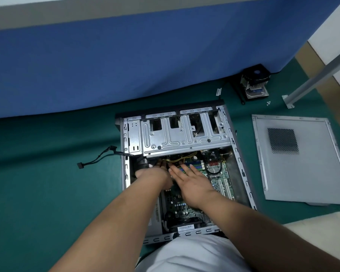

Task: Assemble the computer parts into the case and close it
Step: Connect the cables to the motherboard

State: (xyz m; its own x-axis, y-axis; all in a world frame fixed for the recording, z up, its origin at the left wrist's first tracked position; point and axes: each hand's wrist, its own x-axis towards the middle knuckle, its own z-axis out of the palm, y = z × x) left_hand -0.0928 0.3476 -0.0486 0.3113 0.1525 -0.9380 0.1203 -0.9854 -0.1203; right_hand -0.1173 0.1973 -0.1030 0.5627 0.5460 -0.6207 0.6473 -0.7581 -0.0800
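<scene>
left hand [155,176] fingertips hidden among case [241,169] cables [182,159]

Green floor below a blue wall

The green floor [37,183] meets a blue wall panel [126,61] topped by a grey band [86,14]; at right, a slanted grey metal leg [312,79] stands on a tan strip [326,85].

Both forearms extend forward and downward, bare, converging toward the centre. Left hand [155,174]: back facing up, fingers curled downward, fingertips hidden; whether it grips anything cannot be determined. Right hand [192,183]: palm down, fingers [177,170] straight and slightly spread, pointing up-left.
</scene>
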